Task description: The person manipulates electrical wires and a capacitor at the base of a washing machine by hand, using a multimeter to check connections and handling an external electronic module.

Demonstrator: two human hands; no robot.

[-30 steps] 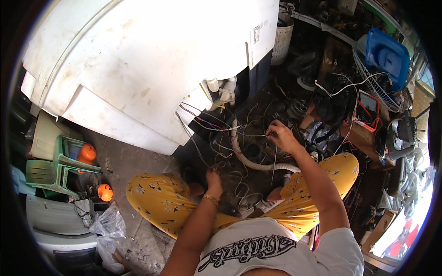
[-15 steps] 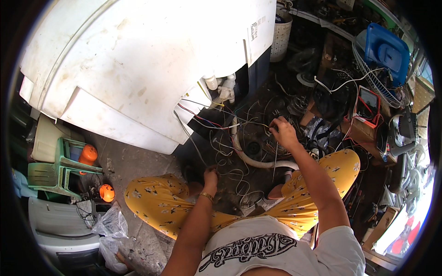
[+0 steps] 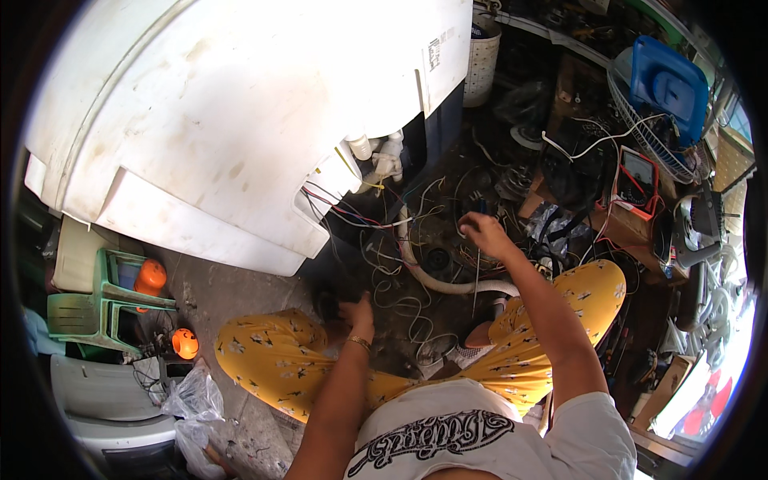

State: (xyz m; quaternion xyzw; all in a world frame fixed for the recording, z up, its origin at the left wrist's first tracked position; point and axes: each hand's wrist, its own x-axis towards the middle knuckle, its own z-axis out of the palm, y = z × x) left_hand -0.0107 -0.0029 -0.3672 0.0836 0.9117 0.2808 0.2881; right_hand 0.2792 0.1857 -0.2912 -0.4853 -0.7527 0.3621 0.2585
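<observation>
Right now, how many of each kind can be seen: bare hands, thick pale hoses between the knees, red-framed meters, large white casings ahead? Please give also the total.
Bare hands, left hand and right hand: 2
Thick pale hose between the knees: 1
Red-framed meter: 1
Large white casing ahead: 1
Total: 5

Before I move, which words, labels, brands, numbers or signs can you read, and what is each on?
White T-shirt: large black ornate lettering across the chest; I won't copy its wording.
White appliance housing: small dark printed block, too small to read.
Red-framed multimeter: any markings are too small to read.
White perforated bin: light marks on a dark item inside, too small to read.
</observation>
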